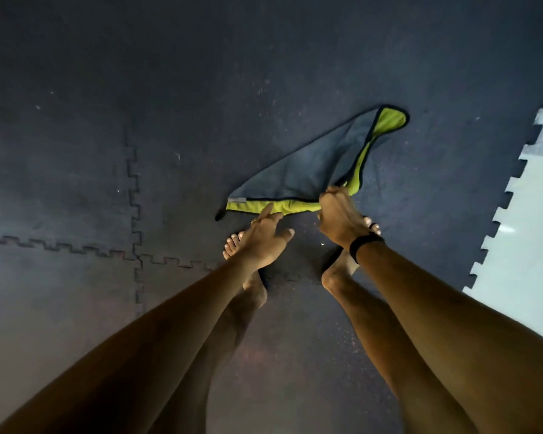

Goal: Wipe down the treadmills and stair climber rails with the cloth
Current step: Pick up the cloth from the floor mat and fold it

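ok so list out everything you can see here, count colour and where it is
cloth: one, grey on one side and lime green on the other with dark edging, folded over, centre of view above the floor mats, held at one corner
floor mats: several interlocking tiles, dark, covering most of the view
pale floor: one patch, light grey, right edge beyond the toothed mat border
wristband: one, black, on the right wrist
ring: one, looks gold, on a left hand finger
feet: two, bare, on the mats below the hands
left hand: one, fingers straight, reaching toward the cloth's green edge
right hand: one, grips the cloth's corner
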